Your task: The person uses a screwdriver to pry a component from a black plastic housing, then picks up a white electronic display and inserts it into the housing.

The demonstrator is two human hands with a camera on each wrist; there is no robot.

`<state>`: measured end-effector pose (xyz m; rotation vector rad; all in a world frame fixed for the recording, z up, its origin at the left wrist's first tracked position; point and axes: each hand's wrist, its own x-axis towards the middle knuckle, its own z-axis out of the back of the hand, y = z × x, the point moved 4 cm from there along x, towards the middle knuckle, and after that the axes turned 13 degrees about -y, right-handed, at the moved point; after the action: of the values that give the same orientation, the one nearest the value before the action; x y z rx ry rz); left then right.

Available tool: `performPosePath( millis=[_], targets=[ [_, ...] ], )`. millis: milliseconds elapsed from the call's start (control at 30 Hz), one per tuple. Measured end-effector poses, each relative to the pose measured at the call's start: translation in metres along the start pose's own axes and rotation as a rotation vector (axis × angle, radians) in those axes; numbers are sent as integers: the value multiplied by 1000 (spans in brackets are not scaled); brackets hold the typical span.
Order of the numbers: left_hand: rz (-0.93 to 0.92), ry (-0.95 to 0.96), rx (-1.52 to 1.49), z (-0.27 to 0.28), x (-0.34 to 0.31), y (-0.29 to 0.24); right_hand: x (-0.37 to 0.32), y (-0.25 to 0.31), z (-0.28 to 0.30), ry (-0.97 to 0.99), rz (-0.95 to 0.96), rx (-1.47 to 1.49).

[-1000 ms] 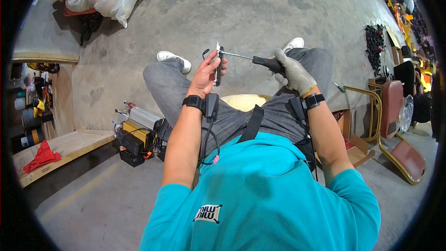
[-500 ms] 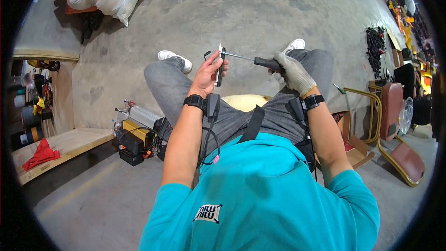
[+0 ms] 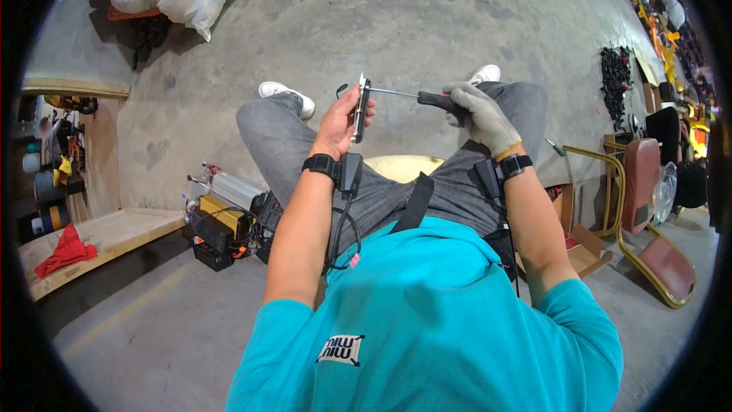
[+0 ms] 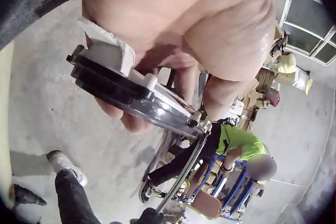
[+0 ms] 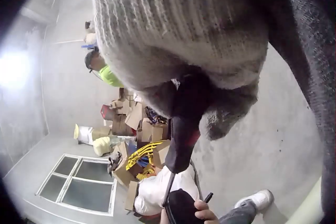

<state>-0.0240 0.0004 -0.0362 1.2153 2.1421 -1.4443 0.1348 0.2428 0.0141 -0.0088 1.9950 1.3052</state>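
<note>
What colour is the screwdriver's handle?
The screwdriver's handle is mostly black, with a little red; it shows best in the head view.

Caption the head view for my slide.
Gloved right grip holds a screwdriver to a black-and-white part in the bare left grip.

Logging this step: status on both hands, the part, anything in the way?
Left hand holding black part. Gloved right hand on screwdriver, its shaft at part's far end. Nothing seen blocking the shaft.

Head view: grey conc. floor [image 3: 366,23] upper ctr, brown chair [image 3: 642,185] mid R. R wrist view: window [image 5: 88,186] lower L, bright light [image 5: 13,70] far L.
</note>
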Motion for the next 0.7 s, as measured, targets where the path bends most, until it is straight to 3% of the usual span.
performPosePath(
  millis=[33, 167, 233, 367, 433, 567, 633, 700],
  targets=[
    [-33, -3, 27, 0, 1, 0, -1, 2, -1, -87, 87, 41],
    [-41, -21, 56, 1, 2, 2, -11, 13, -9, -53, 114, 19],
    [-41, -24, 57, 1, 3, 2, -15, 8, -13, -111, -106, 9],
    [-43, -43, 44, 0, 2, 1, -6, 0, -5, 38, -152, -131],
    [-41, -75, 55, 1, 1, 1, -4, 2, -7, -74, 61, 50],
    [-40, -61, 101, 6, 7, 3, -4, 5, -7, -34, 127, -22],
    [-43, -69, 104, 5, 5, 2, -9, 2, -10, -39, -53, 30],
    [-46, -69, 100, 4, 4, 2, -9, 5, -5, 8, -114, -56]
  ],
)
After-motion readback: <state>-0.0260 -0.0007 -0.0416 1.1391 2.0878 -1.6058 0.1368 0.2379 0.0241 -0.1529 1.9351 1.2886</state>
